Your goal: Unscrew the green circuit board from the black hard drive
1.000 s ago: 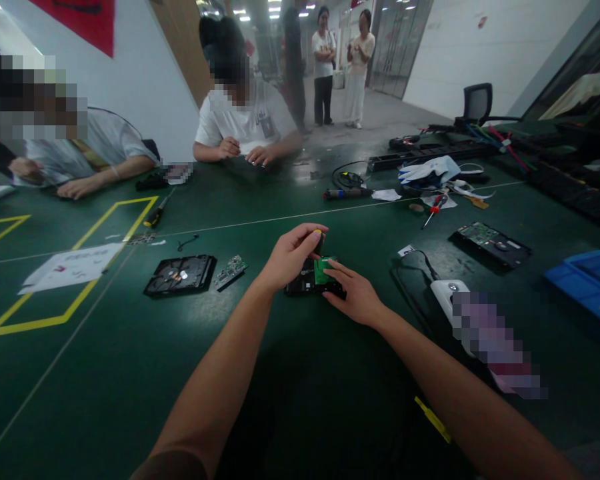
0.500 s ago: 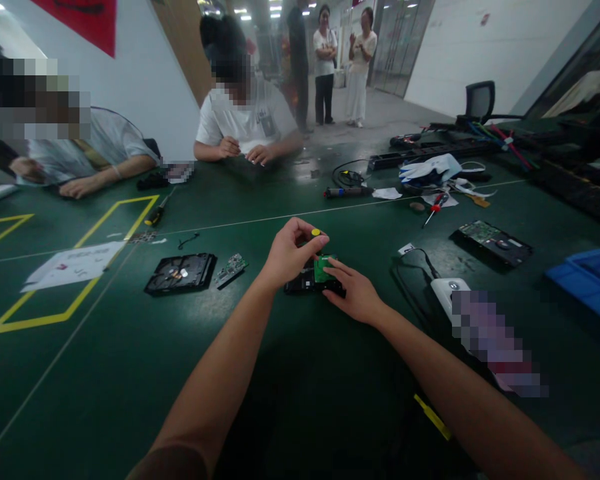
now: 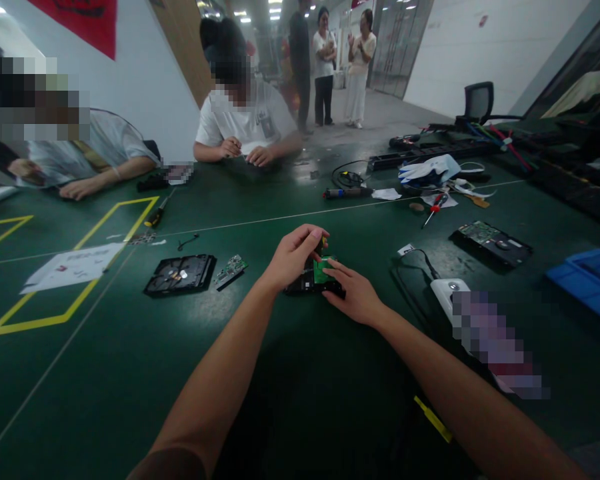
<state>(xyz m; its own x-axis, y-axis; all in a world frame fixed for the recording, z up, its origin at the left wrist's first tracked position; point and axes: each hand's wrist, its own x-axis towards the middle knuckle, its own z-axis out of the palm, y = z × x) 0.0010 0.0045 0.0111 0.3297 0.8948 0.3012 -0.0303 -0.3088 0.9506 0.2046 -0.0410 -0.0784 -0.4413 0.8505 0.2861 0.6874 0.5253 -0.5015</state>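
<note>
A black hard drive (image 3: pixel 305 283) with a green circuit board (image 3: pixel 321 269) on top lies on the green table (image 3: pixel 300 373) in front of me. My left hand (image 3: pixel 293 257) is closed round the handle of a small screwdriver with a yellow cap (image 3: pixel 323 241), held upright over the board. My right hand (image 3: pixel 355 293) rests on the drive's right end, fingers pressed on the green board.
To the left lie another opened drive (image 3: pixel 180 273), a loose circuit board (image 3: pixel 231 269) and a paper sheet (image 3: pixel 73 263). To the right are a third drive (image 3: pixel 491 241), a black cable (image 3: pixel 415 263), a blue tray (image 3: pixel 587 277) and a red screwdriver (image 3: pixel 434 208). Two people sit across the table.
My left hand has twisted on the screwdriver handle, its fingers now covering most of the yellow cap. My right hand and the drive have stayed put.
</note>
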